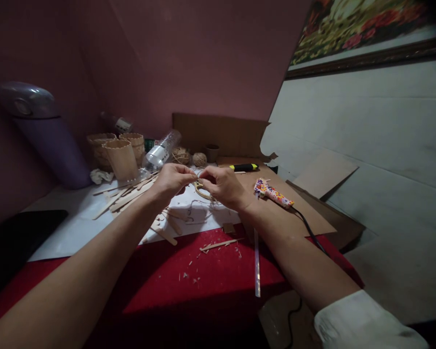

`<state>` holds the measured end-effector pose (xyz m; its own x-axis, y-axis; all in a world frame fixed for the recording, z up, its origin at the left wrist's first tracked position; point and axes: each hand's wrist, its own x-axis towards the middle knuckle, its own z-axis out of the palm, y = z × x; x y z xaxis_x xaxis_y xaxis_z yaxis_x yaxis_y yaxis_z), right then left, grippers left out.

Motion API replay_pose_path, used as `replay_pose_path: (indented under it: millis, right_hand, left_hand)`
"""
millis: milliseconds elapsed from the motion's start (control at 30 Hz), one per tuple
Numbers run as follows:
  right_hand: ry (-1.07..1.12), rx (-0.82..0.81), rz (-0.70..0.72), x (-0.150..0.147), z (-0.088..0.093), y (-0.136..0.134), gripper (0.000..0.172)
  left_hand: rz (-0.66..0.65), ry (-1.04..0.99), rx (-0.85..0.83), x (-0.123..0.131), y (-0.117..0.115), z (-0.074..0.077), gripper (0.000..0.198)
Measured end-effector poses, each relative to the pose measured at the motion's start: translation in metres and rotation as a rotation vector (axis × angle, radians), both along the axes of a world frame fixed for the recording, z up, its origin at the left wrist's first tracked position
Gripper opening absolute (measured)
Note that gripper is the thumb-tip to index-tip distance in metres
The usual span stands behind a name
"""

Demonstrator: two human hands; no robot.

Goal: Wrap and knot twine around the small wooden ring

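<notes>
My left hand (173, 181) and my right hand (222, 184) meet over the middle of the table, fingertips nearly touching. Both are closed in a pinch on something small and pale between them, too small to name. Just below the fingertips lie scissors with gold-coloured handles (202, 192), partly hidden by my right hand. Thin strands of string (191, 208) trail on the white paper near them. Wooden craft sticks (125, 198) are heaped left of my left hand, with more sticks (163, 232) under that wrist. Behind the hands sit two balls of twine (199, 159).
Wooden-looking cups (120, 160), a clear plastic bottle (163, 149) and a purple flask (53, 145) stand at the back left. On cardboard (307, 220) at right lie a patterned glue gun (273, 193) with a cord and a yellow-black cutter (244, 167). A clear glue stick (257, 266) overhangs the red cloth (160, 281).
</notes>
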<state>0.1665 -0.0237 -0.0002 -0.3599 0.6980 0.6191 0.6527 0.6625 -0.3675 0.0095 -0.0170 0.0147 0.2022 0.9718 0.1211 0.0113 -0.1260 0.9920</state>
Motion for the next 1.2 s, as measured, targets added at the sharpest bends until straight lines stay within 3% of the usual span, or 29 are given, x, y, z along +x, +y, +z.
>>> replay_pose_path:
  millis: [333, 600, 767, 1200]
  right_hand:
    - [-0.241, 0.178, -0.037, 0.003, 0.0, -0.004, 0.016]
    - [-0.015, 0.003, -0.017, 0.003, -0.002, 0.001, 0.01]
    - [0.095, -0.016, -0.029, 0.003, 0.002, -0.001, 0.01]
    - [0.169, -0.073, -0.053, 0.006, -0.003, 0.005, 0.02]
  left_hand:
    - [-0.032, 0.003, -0.038, -0.004, 0.002, 0.0, 0.009]
    - [-0.163, 0.027, -0.011, -0.009, 0.006, -0.004, 0.01]
    - [-0.218, -0.018, 0.03, -0.011, 0.006, -0.007, 0.009]
    - [-0.122, 0.024, 0.018, -0.006, 0.003, -0.003, 0.012]
